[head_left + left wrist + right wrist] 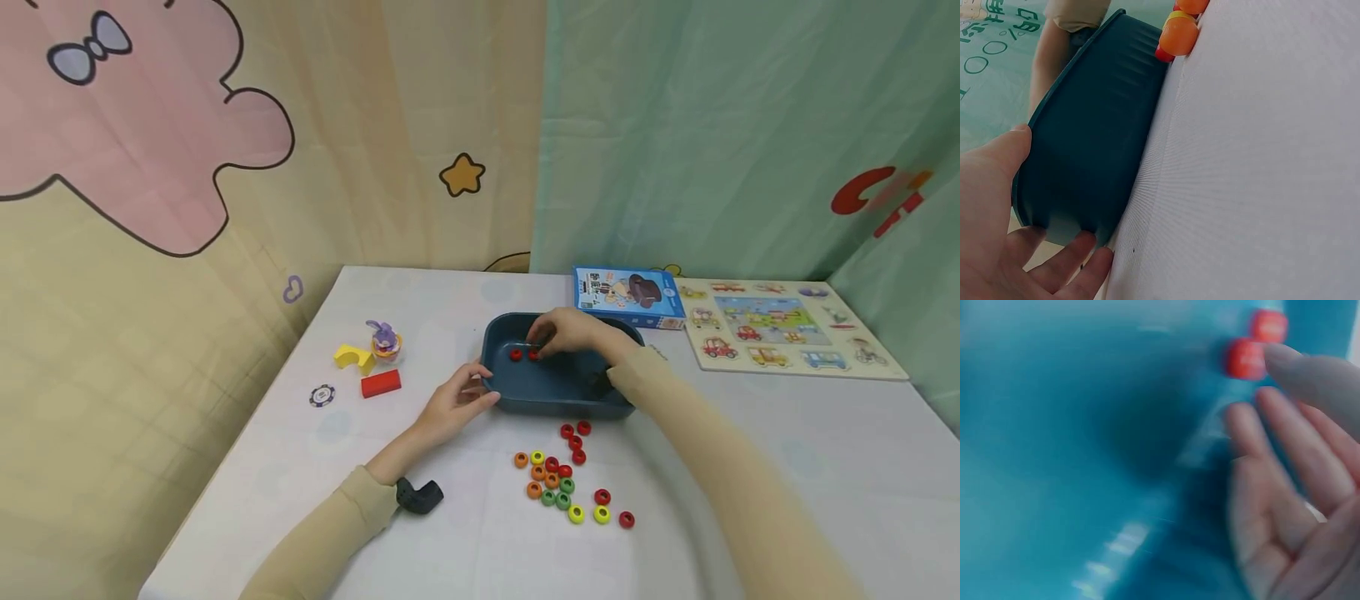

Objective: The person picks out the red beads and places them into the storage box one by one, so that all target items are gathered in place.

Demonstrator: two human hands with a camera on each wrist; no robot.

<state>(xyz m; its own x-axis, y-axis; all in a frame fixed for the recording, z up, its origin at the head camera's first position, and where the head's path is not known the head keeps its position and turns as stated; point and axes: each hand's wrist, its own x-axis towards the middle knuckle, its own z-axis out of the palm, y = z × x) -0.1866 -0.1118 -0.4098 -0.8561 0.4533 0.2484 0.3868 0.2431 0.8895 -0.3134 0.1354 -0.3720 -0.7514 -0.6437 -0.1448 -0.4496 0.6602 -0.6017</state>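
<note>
A dark blue plastic bin [555,408] stands on the table. My left hand [453,404] grips its left corner, the thumb on the long side and the fingers around the end wall, close to the table [1054,250]. My right hand [566,329] reaches down inside the bin, fingers loosely bent and thumb apart from them. Two red beads [516,355] lie on the bin's floor, one right at the right thumb's tip [1246,359]; the right wrist view is blurred. In front of the bin lie several loose beads [552,479] in red, orange, yellow and green.
Left of the bin lie a yellow arch block [354,359], a red block [381,384], a purple rabbit toy [385,340] and a poker chip [322,395]. Behind the bin is a blue box [628,297]. A picture puzzle board [795,358] lies at the back right.
</note>
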